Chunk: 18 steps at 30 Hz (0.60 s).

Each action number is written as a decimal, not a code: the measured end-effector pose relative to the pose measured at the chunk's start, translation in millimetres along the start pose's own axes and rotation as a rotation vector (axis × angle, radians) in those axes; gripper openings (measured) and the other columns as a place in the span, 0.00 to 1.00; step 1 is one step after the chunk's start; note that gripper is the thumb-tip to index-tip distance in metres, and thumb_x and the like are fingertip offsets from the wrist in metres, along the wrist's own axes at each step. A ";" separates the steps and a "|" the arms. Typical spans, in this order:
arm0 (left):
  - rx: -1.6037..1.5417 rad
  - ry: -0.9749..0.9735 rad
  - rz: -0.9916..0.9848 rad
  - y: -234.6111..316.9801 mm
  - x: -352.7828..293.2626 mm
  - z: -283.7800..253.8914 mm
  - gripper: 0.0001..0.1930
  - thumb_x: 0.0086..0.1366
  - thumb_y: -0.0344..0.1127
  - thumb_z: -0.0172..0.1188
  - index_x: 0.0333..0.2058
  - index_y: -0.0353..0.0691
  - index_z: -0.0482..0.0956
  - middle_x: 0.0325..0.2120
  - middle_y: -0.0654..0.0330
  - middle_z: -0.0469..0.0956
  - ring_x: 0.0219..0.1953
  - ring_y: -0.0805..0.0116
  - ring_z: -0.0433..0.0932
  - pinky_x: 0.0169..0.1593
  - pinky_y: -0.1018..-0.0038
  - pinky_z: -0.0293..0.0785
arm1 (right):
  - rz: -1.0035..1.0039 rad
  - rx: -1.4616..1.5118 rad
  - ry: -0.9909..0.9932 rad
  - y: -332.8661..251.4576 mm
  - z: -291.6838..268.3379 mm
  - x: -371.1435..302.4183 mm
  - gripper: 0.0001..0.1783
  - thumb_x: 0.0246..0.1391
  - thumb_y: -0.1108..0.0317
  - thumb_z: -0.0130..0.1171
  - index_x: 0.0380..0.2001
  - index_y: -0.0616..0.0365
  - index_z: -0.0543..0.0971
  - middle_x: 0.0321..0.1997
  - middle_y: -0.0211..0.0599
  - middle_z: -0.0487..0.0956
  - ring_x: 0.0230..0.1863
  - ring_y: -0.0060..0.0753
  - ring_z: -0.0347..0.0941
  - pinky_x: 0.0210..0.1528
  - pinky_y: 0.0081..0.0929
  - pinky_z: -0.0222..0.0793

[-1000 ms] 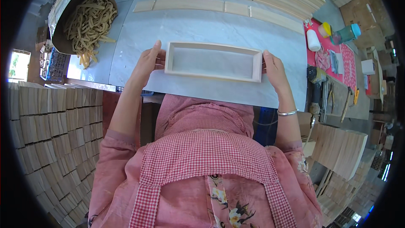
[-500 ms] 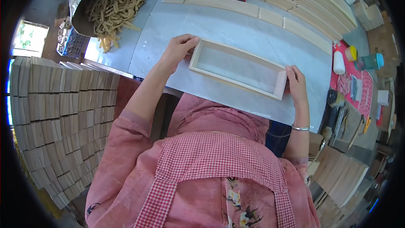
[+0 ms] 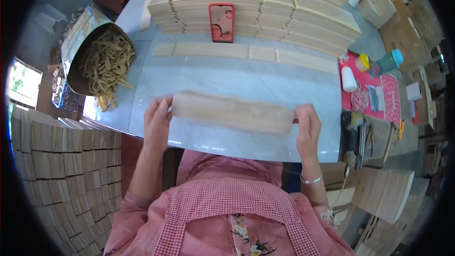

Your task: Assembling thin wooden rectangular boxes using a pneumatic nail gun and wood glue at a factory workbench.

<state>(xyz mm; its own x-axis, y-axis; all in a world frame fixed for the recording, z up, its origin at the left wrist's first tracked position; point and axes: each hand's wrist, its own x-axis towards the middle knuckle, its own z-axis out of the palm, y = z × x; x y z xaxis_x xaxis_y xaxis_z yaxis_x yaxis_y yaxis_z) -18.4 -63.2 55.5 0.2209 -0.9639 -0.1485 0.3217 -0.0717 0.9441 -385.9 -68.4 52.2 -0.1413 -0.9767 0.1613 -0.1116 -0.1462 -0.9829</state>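
Box (image 3: 231, 112), pale wood, long and blurred, was one piece; left hand (image 3: 157, 119) and right hand (image 3: 307, 125) clasped its two ends above the table (image 3: 246, 83).

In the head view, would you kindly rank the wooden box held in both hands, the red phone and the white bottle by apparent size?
1. wooden box, though motion-blurred and nearer the camera
2. red phone
3. white bottle
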 end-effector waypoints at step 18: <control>-0.054 0.321 -0.063 -62.8 -52.8 -68.0 0.14 0.76 0.35 0.53 0.27 0.43 0.72 0.22 0.63 0.74 0.29 0.73 0.72 0.40 0.79 0.69 | 0.076 -1.273 0.462 133.7 -215.9 169.9 0.30 0.54 0.51 0.65 0.51 0.65 0.76 0.51 0.55 0.79 0.52 0.57 0.75 0.55 0.44 0.73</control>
<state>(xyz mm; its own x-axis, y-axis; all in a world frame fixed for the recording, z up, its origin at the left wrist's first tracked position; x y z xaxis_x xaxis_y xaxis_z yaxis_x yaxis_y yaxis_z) 12.3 9.6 -16.0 0.4754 -0.8273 -0.2993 0.3904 -0.1065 0.9145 -637.2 -220.1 -32.7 -0.4742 -0.7976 0.3728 -0.8779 0.3964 -0.2685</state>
